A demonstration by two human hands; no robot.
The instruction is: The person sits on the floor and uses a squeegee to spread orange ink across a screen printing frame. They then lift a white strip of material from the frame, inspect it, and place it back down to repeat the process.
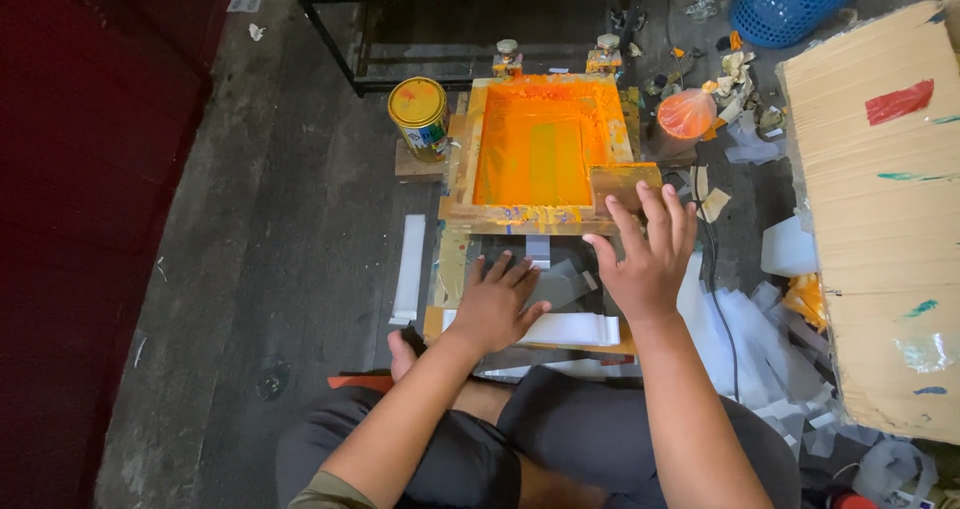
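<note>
The person sits on the floor point(250, 269) in front of a wooden screen frame point(545, 144) full of orange ink. The left hand point(497, 304) lies flat and open on a grey sheet point(556, 287) just below the frame, holding nothing. The right hand point(648, 259) is open too, fingers spread, at the frame's near right corner beside a wooden squeegee point(622, 185). A white paper stack point(570, 329) lies by the left hand. A yellow can point(420, 117) stands left of the frame. This looks like lining up the sheet. Next calls for keeping it flat and straight.
</note>
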